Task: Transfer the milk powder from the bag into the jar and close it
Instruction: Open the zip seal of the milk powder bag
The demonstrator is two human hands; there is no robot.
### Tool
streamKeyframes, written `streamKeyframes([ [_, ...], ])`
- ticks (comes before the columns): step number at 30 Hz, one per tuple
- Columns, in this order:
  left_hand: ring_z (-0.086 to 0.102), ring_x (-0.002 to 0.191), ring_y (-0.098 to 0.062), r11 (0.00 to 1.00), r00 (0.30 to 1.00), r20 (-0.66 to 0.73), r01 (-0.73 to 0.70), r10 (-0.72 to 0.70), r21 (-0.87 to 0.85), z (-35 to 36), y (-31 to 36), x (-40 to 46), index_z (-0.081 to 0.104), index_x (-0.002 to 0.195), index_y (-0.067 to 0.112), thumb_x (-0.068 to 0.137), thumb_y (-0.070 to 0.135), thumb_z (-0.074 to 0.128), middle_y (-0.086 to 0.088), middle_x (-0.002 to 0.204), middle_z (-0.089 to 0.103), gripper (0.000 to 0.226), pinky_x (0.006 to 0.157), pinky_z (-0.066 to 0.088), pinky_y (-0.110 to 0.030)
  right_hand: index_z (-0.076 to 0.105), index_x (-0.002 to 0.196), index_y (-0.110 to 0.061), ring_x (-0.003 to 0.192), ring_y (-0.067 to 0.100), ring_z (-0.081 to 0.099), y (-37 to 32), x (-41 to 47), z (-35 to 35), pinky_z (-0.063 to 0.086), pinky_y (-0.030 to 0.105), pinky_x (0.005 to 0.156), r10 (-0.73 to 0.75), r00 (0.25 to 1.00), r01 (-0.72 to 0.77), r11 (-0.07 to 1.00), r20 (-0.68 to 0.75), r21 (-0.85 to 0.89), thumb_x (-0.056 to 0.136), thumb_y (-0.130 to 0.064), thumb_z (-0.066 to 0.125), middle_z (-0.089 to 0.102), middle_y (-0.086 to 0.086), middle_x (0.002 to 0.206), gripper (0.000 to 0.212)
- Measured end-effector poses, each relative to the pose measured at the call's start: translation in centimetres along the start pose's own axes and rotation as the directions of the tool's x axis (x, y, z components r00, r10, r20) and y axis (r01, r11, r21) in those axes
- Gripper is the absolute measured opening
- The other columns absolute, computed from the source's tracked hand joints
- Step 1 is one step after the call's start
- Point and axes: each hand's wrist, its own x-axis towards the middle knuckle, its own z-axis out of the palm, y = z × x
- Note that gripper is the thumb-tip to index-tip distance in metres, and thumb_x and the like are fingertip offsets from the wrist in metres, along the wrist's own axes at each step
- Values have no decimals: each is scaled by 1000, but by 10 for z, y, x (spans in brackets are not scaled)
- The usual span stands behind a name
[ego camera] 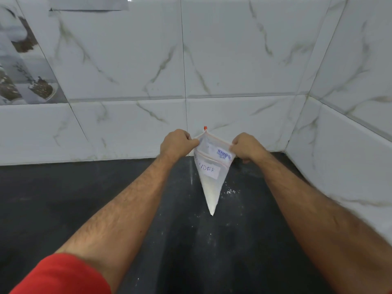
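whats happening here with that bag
A person holds a clear zip bag of white powder up over a dark counter, left hand and right hand each pinching one side of its top, pulling the mouth apart. Some powder is spilled on the counter. No jar is in view.

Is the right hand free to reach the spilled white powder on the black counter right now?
Probably not: the right hand and left hand both grip the clear zip bag's top, though nothing blocks the spilled white powder itself.

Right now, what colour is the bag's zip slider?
Red-orange, on the zip slider in the head view.
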Motion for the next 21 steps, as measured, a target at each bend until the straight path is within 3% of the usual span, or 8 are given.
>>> streamKeyframes([
  [4,50,58,-16,999,998,-48,28,-27,20,2,1,10,54,59,17,77,31,60,4,58,55,24,53,37,-24,68,77,-10,74,29,60,1,12,-4,41,29,62,12,989,-8,1000,-146,28,88,-11,53,64,6,75,19],
  [7,47,57,-17,998,1000,-7,17,-16,64,4,8,19,46,54,18,77,31,60,4,55,48,30,52,34,-24,66,75,-10,80,33,65,4,20,-3,45,30,65,38,998,-38,999,-48,-12,80,-8,54,66,7,76,13],
  [12,47,58,-17,997,999,33,19,-21,72,5,22,36,47,55,18,77,30,59,4,56,49,28,54,35,-24,68,77,-3,71,34,68,8,36,-10,57,38,65,55,997,-53,998,-47,32,75,-8,51,72,13,75,19],
  [16,50,60,-18,998,997,76,21,-26,62,16,20,40,51,56,17,77,32,60,2,56,49,28,55,37,-24,65,76,-9,78,32,64,14,40,-3,43,30,60,49,998,-51,997,-48,-53,81,-9,53,67,7,79,13],
  [21,62,73,-24,986,976,198,59,-89,154,53,-8,25,61,63,15,79,37,59,0,67,62,26,64,47,-28,68,90,-11,81,30,59,31,32,32,44,31,68,88,996,-81,978,30,-190,84,-8,53,66,7,90,17],
])
